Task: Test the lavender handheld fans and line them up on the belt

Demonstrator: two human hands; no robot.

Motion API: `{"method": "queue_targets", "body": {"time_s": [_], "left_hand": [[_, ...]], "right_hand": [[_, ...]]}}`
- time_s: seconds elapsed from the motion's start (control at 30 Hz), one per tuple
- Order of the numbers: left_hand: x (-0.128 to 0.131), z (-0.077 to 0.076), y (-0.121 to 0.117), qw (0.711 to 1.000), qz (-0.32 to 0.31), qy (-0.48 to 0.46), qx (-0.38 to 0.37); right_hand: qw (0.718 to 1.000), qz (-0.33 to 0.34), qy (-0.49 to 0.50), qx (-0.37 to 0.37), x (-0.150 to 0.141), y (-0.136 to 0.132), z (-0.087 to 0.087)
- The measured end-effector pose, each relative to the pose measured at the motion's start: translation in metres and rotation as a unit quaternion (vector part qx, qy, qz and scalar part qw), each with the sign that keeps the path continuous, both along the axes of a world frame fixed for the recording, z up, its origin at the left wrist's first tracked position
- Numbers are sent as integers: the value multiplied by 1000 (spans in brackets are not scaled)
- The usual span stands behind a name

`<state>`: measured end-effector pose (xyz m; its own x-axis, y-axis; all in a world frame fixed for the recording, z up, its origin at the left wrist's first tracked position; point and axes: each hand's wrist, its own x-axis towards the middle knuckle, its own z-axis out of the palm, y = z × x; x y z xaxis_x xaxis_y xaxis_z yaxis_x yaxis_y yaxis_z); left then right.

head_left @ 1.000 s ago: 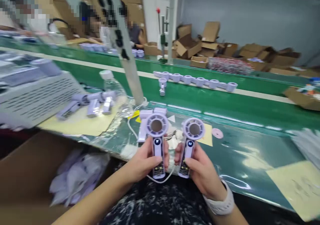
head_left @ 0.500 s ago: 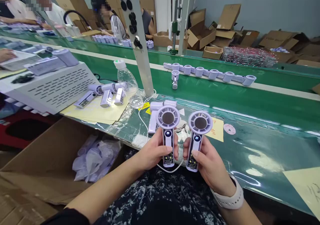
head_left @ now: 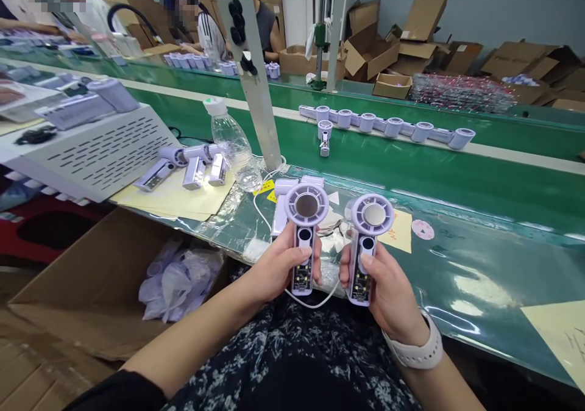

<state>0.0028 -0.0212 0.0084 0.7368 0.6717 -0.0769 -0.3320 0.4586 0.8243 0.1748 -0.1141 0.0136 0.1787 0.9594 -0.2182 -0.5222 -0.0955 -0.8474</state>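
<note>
My left hand (head_left: 282, 263) is wrapped round the handle of a lilac handheld fan (head_left: 303, 280), thumb on its front button area. A second handheld fan (head_left: 360, 286) of the same kind is gripped by my right hand (head_left: 388, 277), its thumb also on the front. Both fans are upright with round heads facing me, bare circuit boards showing low on the handles and dark round displays. Behind the left fan, more lilac fan bodies (head_left: 287, 186) lie on the bench, partly hidden. A white cable (head_left: 305, 306) loops below my hands.
A clear plastic bottle (head_left: 231, 139) leans by a metal post (head_left: 260, 106). Several fans (head_left: 194, 173) lie on yellow paper beside a vented metal box (head_left: 100, 146). A row of fans (head_left: 393, 127) rests along the green conveyor (head_left: 516, 176). Down left, a carton (head_left: 91, 283) contains bagged parts. Co-workers sit opposite.
The lit number 20 on both displays has gone dark. The right fan has shifted slightly right and up, its centre disc now bright. My view has tilted a little.
</note>
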Motion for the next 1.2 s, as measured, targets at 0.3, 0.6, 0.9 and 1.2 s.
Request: {"method": "queue_targets", "body": {"time_s": [0.3,0.6,0.9,1.2], "left_hand": [[2,1,2,998,16,62,-18],[-1,4,1,998,13,61,-28],[5,1,-2,994,33,95,-40],[-10,26,-12,999,-20,47,16]], "right_hand": [[998,-16,15,-62,1,1,4],[999,-1,3,-51,-3,6,9],[996,40,65,-54,0,3,-2],[995,22,90,-20,-4,-10,24]]}}
